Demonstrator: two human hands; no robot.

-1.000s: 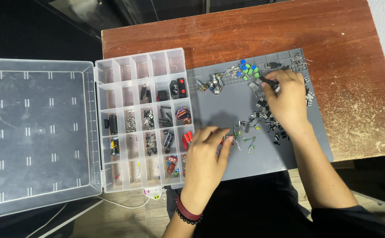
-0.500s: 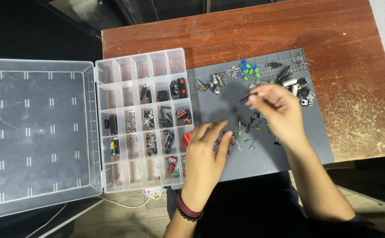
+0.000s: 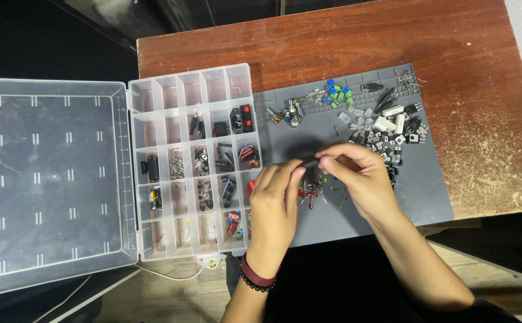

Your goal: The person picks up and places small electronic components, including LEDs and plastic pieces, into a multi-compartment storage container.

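Both hands are meeting over a dark grey rubber work mat [image 3: 416, 197] that is lying on a reddish-brown wooden table [image 3: 344, 36]. The right hand [image 3: 359, 176] is pinching a small black component [image 3: 310, 162] between thumb and forefinger, with the other fingers curled loosely. The left hand [image 3: 276, 206] is reaching to the same piece with its fingertips [image 3: 297, 173]; it is half closed, and I cannot tell if it is really gripping the piece or only touching it. A dark red band with black beads [image 3: 255, 278] is sitting on the left wrist.

Just under the hands, small red and green LEDs with thin wire legs [image 3: 313, 192] are lying scattered on the mat. Near the top of the mat a little group of blue and green parts [image 3: 337, 93] is lying, and to its left some metal parts [image 3: 291, 112]. On the right of the mat a heap of black and white flat components [image 3: 392, 128] is resting.

Left of the mat, touching its edge, a clear plastic organiser box with many square compartments [image 3: 192, 87] is standing open. Its top row is looking empty, while the middle and lower compartments are holding dark small parts. One compartment near the mat is holding a black part with a red switch [image 3: 242, 118]. The clear flat lid [image 3: 46, 179] of the box is lying folded out to the left.
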